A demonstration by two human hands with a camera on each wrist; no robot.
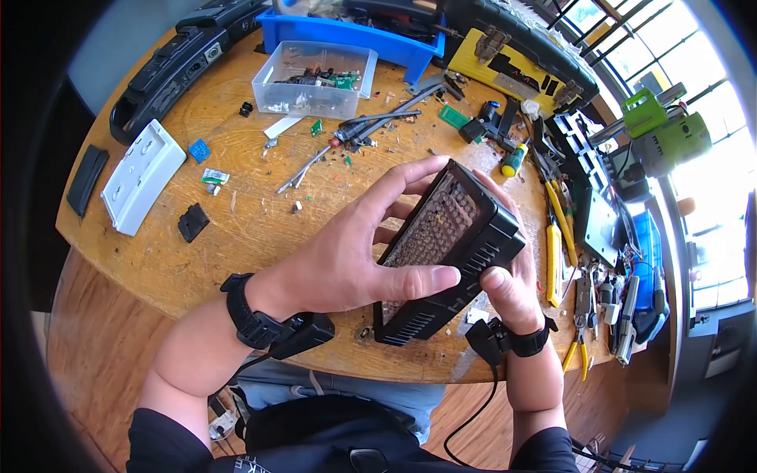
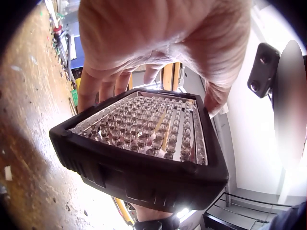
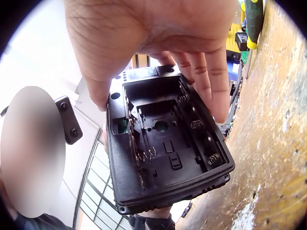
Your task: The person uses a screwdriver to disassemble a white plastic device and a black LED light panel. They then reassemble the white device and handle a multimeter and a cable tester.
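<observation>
A black box-shaped LED light [image 1: 441, 252] is held between both hands above the front part of the table. My left hand [image 1: 339, 252] grips it from the left, thumb along its near side and fingers at its far edge. On the right side my right hand [image 1: 512, 284] holds it, thumb at the near corner. Rows of clear LEDs [image 2: 144, 124] fill the front face in the left wrist view. The right wrist view shows the back, an uncovered battery compartment [image 3: 165, 129] with coil springs [image 3: 196, 124] and no batteries in it.
Across the wooden table [image 1: 260, 244] lie a white plastic housing [image 1: 143, 177], small scraps and cables [image 1: 363, 130]. Behind stand a clear bin [image 1: 315, 79], a blue crate [image 1: 355, 35] and a yellow-black toolbox [image 1: 512, 63]. Pliers [image 1: 582, 307] and a yellow cutter [image 1: 553, 264] lie right.
</observation>
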